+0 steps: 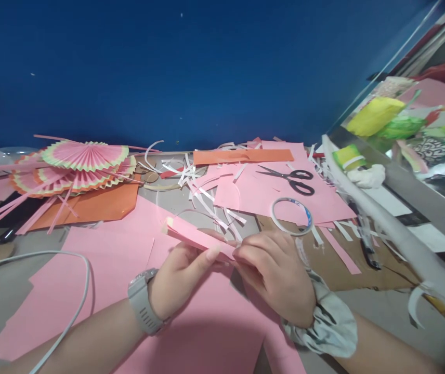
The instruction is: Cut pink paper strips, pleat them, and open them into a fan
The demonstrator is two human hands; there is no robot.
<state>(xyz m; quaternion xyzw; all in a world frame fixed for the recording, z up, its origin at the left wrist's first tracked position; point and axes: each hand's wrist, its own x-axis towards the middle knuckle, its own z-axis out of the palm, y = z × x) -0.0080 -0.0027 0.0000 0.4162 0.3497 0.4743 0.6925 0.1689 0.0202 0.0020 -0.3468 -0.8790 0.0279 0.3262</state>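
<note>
Left hand (181,278) and right hand (279,272) pinch the pink strip (199,238) I watch; it slants far-left to near-right, the right at its near end.

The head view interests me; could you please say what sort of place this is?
Most likely a paper-craft workspace, judging by the pleated paper fans, the black-handled scissors and the tape roll; whether at home or in a workshop, I cannot tell.
</note>
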